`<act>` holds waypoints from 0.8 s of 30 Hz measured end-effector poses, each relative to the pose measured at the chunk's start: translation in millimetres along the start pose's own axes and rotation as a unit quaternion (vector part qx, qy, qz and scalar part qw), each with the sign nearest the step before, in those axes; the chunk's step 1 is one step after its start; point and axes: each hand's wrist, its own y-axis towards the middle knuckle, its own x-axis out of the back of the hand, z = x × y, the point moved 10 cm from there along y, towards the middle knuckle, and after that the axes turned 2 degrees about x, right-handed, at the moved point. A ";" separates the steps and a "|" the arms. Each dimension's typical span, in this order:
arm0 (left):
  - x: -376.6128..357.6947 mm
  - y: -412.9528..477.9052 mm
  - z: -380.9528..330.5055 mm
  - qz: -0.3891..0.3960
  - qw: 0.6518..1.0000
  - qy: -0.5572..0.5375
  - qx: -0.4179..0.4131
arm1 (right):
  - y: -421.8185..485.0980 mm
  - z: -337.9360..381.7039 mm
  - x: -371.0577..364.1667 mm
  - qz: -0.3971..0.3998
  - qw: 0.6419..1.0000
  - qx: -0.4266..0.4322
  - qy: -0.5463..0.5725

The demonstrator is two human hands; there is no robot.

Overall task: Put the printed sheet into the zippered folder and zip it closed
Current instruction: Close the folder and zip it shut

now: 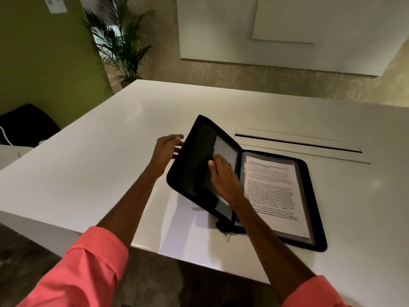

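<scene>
L hand (pixel 167 149) pinching raised cover's outer edge, fingers curled round it. R hand (pixel 222 177) flat on cover's inner face, fingers spread, gripping nothing. Folder (pixel 318 240) open on table (pixel 88 169), L cover tilted up. Sheet (pixel 274 193) lying in R half, at 3 o'clock of R hand. Zip pull (pixel 228 237) at 6, on table. Slot (pixel 296 141) at 1. Plant (pixel 124 47) at 11, chair (pixel 26 125) at 9, well apart.
</scene>
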 end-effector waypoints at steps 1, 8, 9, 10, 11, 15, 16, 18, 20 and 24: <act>-10.4 -4.2 -12.3 0.020 1.000 -0.012 -0.017 | 0.3 3.0 10.7 -0.012 1.000 0.004 0.002; -109.9 -41.0 -66.0 0.102 0.968 0.018 -0.229 | -1.3 1.0 97.2 -0.122 0.990 -0.001 0.072; -126.6 -44.5 -63.1 0.109 0.963 0.041 -0.243 | -1.4 -1.3 112.8 -0.142 0.986 -0.004 0.093; -142.6 -47.7 -58.4 0.119 0.960 0.058 -0.248 | -1.8 -2.7 129.1 -0.162 0.980 -0.004 0.115; -157.4 -51.3 -53.5 0.127 0.957 0.079 -0.250 | -1.6 -4.8 144.3 -0.178 0.975 -0.005 0.136; -215.5 -70.0 -38.8 0.199 0.917 0.216 -0.269 | -4.0 -30.7 193.5 -0.212 0.955 -0.057 0.200; -228.5 -73.2 -32.3 0.217 0.905 0.245 -0.270 | -7.7 -40.3 205.6 -0.218 0.952 -0.075 0.202; -248.5 -77.6 -17.6 0.247 0.887 0.277 -0.274 | -16.5 -61.3 228.3 -0.225 0.947 -0.114 0.198; -264.5 -79.2 -2.1 0.262 0.879 0.297 -0.267 | -24.1 -88.7 244.4 -0.208 0.946 -0.150 0.198; -293.2 -79.7 15.8 0.263 0.868 0.338 -0.252 | -40.8 -146.3 262.7 -0.188 0.943 -0.193 0.194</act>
